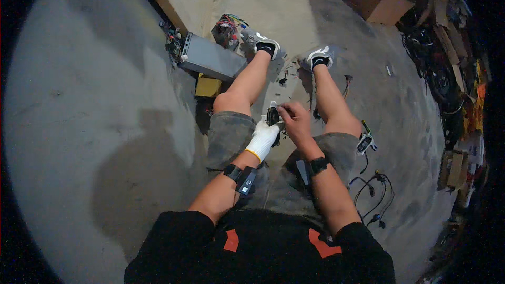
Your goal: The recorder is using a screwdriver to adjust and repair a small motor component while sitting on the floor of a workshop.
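Between the parted knees (230,104), both forearms (335,194) angle forward and inward until the hands meet. The white-gloved left hand (264,138) is closed around a small black part (272,116); the bare right hand (297,123) bends in from the right, fingers curled, fingertips against the part's edge, though whether they pinch it I cannot tell.

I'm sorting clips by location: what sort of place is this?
Probably a workshop or storeroom: a grey metal case and a tangle of coloured wires sit on a hard grey floor, and a cardboard box stands near the clutter at right.
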A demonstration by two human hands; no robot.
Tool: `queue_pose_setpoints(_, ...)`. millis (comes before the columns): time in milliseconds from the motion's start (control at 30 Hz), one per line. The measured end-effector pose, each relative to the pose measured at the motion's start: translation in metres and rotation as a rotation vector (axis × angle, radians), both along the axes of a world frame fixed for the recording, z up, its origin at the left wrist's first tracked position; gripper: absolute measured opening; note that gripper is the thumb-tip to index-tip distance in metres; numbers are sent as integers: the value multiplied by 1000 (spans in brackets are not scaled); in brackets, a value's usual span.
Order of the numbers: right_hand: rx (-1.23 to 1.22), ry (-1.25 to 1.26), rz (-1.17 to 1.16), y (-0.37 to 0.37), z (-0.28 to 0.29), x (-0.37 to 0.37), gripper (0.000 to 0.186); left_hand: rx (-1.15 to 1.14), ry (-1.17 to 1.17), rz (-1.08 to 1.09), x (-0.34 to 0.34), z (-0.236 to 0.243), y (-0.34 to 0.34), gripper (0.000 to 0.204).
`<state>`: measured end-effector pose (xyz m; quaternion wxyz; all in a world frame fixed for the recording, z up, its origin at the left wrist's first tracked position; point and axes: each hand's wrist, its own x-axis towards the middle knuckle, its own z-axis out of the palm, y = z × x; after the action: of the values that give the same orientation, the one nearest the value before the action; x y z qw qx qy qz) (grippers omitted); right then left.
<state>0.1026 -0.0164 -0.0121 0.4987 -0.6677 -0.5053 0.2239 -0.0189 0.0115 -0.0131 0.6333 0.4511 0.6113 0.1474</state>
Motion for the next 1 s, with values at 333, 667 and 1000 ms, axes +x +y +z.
queue_pose_setpoints(333, -81, 155, -81, 10, -13, 6, 19, 13, -178, 13, -3, -5, 1, 39)
queue_pose_setpoints(667, -265, -45, -317, 26, -106, 62, 37, -93, -225, -249, -12, -35, 6, 27)
queue_pose_setpoints(1000, -366, -55, -252, 31, -73, 27, 42, -97, -299, -172, -18, -34, 5, 22)
